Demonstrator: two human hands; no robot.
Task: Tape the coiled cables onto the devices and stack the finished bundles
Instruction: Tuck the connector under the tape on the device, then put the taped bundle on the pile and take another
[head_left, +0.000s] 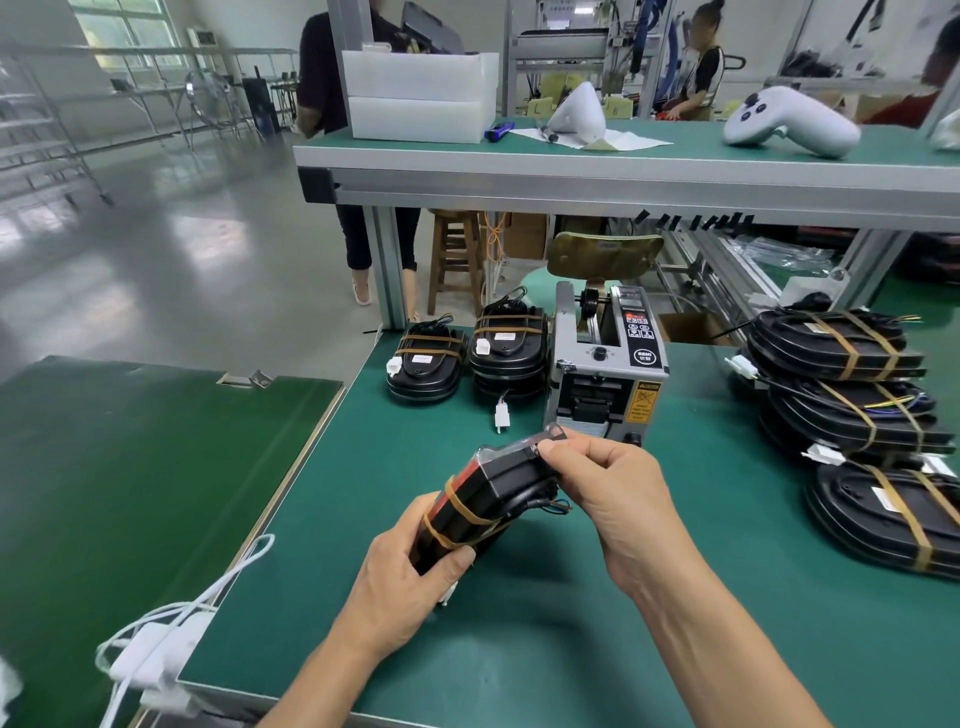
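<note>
I hold a black device (498, 493) with a coiled cable on it above the green table, tilted on edge. Brown bands cross its lower half. My left hand (410, 582) grips its lower end. My right hand (608, 488) pinches a clear strip of tape (550, 434) at its upper corner, just in front of the tape dispenser (605, 364). Two short stacks of taped bundles (426, 364) (509, 348) stand left of the dispenser. A taller pile of banded devices (852, 395) lies at the right.
The green mat (571, 597) ends at a near edge and a left edge. A white cable and adapter (156, 654) hang off the left corner. A loose white connector (502, 415) lies by the dispenser. A raised shelf (623, 171) with cut tape strips (696, 221) runs behind. People stand beyond.
</note>
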